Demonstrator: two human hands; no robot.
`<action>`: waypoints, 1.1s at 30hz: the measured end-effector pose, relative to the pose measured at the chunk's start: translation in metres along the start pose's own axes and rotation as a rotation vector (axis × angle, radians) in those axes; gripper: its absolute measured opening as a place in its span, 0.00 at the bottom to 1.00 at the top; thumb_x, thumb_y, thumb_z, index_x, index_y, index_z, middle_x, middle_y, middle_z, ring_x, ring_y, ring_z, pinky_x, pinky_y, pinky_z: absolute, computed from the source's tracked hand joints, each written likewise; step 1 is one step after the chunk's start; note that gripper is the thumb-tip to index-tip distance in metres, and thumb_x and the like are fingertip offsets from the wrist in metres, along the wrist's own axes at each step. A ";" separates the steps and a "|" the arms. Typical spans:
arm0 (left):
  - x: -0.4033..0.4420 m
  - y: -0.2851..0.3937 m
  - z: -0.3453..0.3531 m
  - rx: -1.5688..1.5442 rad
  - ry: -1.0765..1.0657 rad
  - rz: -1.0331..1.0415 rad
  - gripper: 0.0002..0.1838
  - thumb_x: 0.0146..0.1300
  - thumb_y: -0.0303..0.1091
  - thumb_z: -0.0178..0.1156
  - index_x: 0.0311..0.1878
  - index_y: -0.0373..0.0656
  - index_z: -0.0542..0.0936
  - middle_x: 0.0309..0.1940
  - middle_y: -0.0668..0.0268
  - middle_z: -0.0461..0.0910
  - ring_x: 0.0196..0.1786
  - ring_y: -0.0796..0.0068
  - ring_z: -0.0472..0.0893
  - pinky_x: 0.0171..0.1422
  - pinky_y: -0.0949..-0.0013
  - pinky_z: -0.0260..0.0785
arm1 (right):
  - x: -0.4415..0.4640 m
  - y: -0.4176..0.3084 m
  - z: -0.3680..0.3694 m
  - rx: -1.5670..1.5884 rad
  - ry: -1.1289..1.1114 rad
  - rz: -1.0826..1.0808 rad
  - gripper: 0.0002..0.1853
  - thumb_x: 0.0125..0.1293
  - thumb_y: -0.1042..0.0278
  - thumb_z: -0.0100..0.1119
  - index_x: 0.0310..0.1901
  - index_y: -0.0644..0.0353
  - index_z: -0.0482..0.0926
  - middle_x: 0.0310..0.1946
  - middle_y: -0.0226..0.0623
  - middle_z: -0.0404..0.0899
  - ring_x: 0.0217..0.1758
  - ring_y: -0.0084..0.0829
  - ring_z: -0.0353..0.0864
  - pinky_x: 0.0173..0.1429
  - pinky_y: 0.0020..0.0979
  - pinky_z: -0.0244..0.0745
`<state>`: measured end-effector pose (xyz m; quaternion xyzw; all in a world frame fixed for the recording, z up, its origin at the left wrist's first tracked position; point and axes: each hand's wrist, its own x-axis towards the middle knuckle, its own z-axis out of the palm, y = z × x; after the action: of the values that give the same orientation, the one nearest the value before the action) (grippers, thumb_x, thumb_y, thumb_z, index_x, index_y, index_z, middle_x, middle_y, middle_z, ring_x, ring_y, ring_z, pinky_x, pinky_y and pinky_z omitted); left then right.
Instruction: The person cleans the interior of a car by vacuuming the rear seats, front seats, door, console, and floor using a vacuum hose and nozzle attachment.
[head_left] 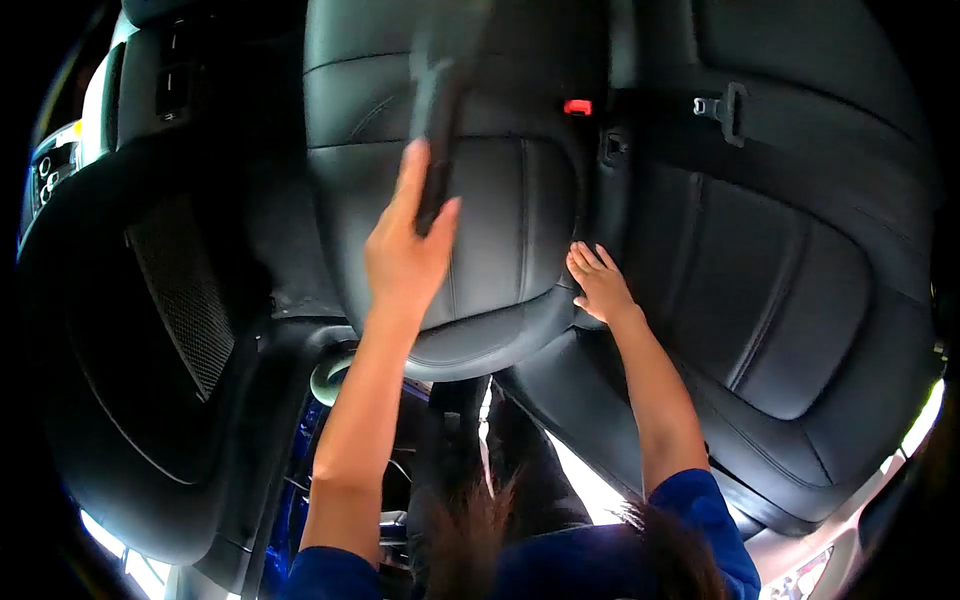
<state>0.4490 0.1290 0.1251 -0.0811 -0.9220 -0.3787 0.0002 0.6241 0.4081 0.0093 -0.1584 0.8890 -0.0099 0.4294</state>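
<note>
My left hand (405,255) is closed around a dark, elongated tool (437,180) above the middle of a black leather car seat (490,200). Motion smears the tool's far end, which looks paler, so its kind is not clear. My right hand (603,285) lies flat with its fingers stretched out on the right edge of the seat cushion. It holds nothing. Just beyond it, in the gap between the seats, sits a red seat belt buckle (578,107).
At the right is another black seat section (750,270), with a metal belt tongue (710,106) on its backrest. A front seat with a mesh pocket (185,290) stands to the left. Below the cushion's front left corner curves a pale tube (325,378).
</note>
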 end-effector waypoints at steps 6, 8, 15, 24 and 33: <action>-0.008 0.078 0.035 0.327 -0.567 -0.145 0.39 0.63 0.39 0.60 0.76 0.58 0.55 0.24 0.47 0.80 0.29 0.45 0.82 0.38 0.48 0.75 | 0.008 0.009 0.013 0.021 0.055 -0.045 0.45 0.57 0.52 0.67 0.73 0.57 0.56 0.77 0.34 0.52 0.81 0.29 0.43 0.82 0.37 0.34; -0.031 0.089 0.010 0.215 -0.683 -0.144 0.36 0.61 0.39 0.61 0.74 0.56 0.61 0.29 0.46 0.82 0.32 0.44 0.83 0.41 0.48 0.76 | 0.004 0.005 0.013 0.008 0.058 -0.055 0.45 0.57 0.51 0.66 0.73 0.58 0.57 0.77 0.35 0.52 0.81 0.31 0.43 0.82 0.39 0.34; -0.088 0.045 -0.026 0.065 -0.152 -0.269 0.30 0.62 0.37 0.63 0.69 0.56 0.70 0.28 0.48 0.82 0.35 0.47 0.83 0.41 0.51 0.75 | 0.011 0.013 0.018 0.012 0.063 -0.137 0.44 0.60 0.52 0.64 0.73 0.61 0.56 0.77 0.43 0.50 0.81 0.38 0.42 0.81 0.43 0.34; -0.363 0.103 0.009 0.209 -0.186 -0.536 0.39 0.61 0.42 0.66 0.74 0.64 0.61 0.21 0.52 0.80 0.25 0.55 0.83 0.34 0.57 0.75 | 0.024 0.014 0.025 -0.199 -0.034 -0.101 0.44 0.65 0.49 0.59 0.76 0.56 0.49 0.79 0.38 0.43 0.82 0.34 0.36 0.82 0.41 0.32; -0.530 0.183 0.041 -1.083 0.398 -0.926 0.34 0.64 0.26 0.62 0.73 0.44 0.63 0.34 0.70 0.81 0.23 0.89 0.70 0.28 0.81 0.66 | -0.035 -0.098 0.016 -0.434 -0.596 0.245 0.37 0.62 0.38 0.60 0.67 0.52 0.71 0.71 0.39 0.64 0.74 0.33 0.63 0.75 0.37 0.58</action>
<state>1.0021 0.2063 0.1909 0.3976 -0.5283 -0.7495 -0.0325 0.6832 0.3273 0.0404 -0.1341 0.7191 0.2762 0.6234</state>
